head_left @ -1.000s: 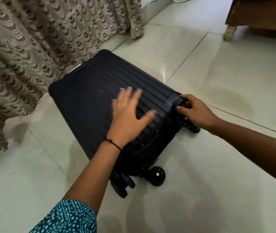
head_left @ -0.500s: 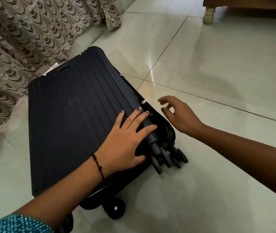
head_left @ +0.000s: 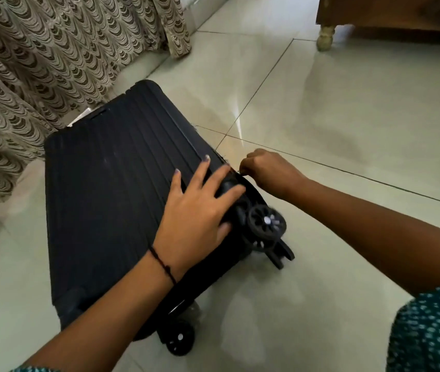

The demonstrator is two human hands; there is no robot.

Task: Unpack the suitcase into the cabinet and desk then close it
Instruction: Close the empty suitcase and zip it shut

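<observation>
L fingers (head_left: 200, 170) spread wide, laid flat on top shell of black ribbed hard-shell suitcase (head_left: 106, 197), tips reaching its R edge near the wheel-end corner. Thumb lower down by that corner. Nothing gripped, only palm and straight fingers pressing on the shell. L hand (head_left: 197, 213) close to wheel end of the case. Thin black thread band (head_left: 163, 265) round L wrist, bare forearm behind it.

R fingers (head_left: 244, 167) curled in, thumb and forefinger tips pinched on small dark tab (head_left: 239, 172) at the suitcase's side seam, just beside L fingertips. Prob. a zip pull, too small to be sure. R hand (head_left: 269, 173) knuckles up, off the side of the case. R forearm bare, teal dotted sleeve (head_left: 433, 331) at lower R.

Suitcase lying flat on pale glossy tiled floor (head_left: 347, 124), lid down, ribs running lengthwise, wheel end toward the person, far end close by beige-and-brown wave-patterned curtain (head_left: 52, 63). Black spoked caster wheel (head_left: 267, 223) w/ silver hub sticking out at R near corner, just beside L thumb. 2nd black wheel (head_left: 180, 339) at L near corner, next to L forearm. Seam fully zipped or not: cannot tell.

Brown wooden furniture piece (head_left: 387, 14) on pale turned leg (head_left: 326, 38) at top R, well apart from the case.
</observation>
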